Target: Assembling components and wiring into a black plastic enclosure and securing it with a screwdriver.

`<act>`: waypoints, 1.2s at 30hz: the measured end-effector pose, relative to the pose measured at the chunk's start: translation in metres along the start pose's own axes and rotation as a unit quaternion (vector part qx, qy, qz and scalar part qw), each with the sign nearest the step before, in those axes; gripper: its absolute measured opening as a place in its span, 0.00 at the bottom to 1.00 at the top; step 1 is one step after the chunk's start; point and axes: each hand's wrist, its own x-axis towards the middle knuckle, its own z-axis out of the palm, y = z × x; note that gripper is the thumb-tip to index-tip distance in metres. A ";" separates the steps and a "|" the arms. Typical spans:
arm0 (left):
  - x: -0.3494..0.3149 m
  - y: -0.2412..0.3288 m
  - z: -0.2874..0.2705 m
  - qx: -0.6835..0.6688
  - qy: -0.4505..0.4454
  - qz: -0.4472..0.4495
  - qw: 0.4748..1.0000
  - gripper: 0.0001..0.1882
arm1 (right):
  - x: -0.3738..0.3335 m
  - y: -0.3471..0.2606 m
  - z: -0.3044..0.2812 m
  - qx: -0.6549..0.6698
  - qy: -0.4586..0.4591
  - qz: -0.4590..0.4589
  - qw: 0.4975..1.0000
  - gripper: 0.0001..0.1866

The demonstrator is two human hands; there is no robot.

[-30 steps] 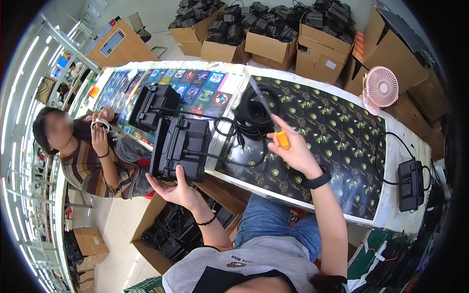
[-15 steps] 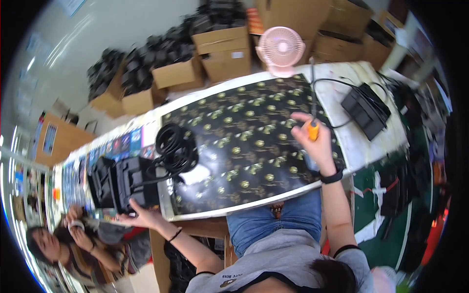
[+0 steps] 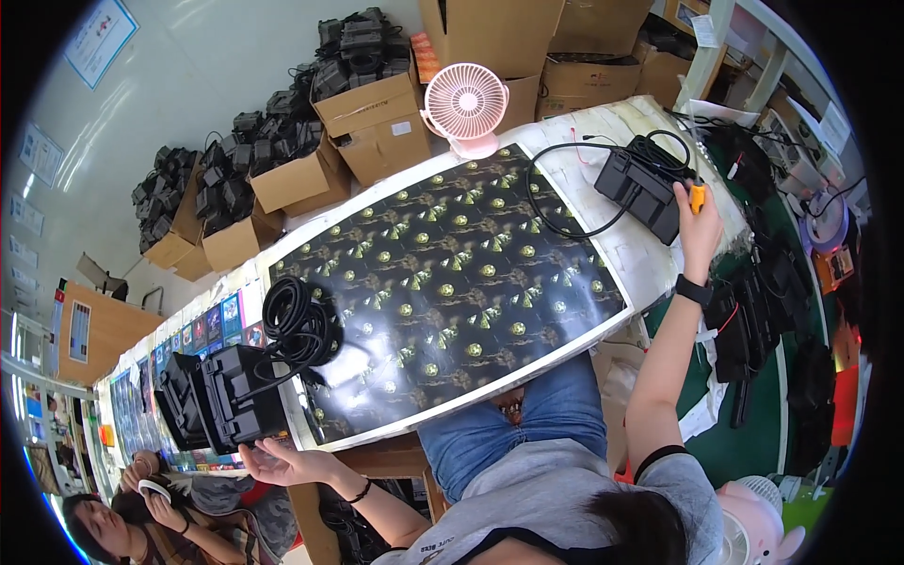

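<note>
My right hand is closed on an orange-handled screwdriver, right beside a black box-shaped device with a coiled cable. The screwdriver's shaft shows only in part against the dark cable. My left hand has its fingers spread and grips nothing. It is at the table's near edge, close to the bottom of two black box-shaped devices that stand side by side. A thick black coil of cable lies against them; whether my fingertips touch the nearer device I cannot tell.
A glossy black patterned mat covers the middle of the white table. At its far edge stands a pink fan. Cardboard boxes full of black devices line the wall. Another person sits at the lower left, and a green surface lies to the right.
My right hand has carried the screwdriver from over the mat rightward to the single black device. My left hand has drawn slightly away from the two devices. The view has shifted.
</note>
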 end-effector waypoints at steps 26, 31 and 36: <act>-0.078 0.170 0.144 -0.234 -0.598 0.138 0.754 0.15 | -0.180 -0.041 -0.012 0.611 -0.412 -0.038 0.675 0.21; -0.091 0.167 0.172 -0.127 -0.705 0.226 0.660 0.33 | -0.195 -0.054 0.001 0.520 -0.316 0.166 0.776 0.19; -0.085 0.164 0.166 -0.003 -0.791 0.229 0.568 0.35 | -0.197 -0.067 0.002 0.497 -0.407 0.222 0.733 0.14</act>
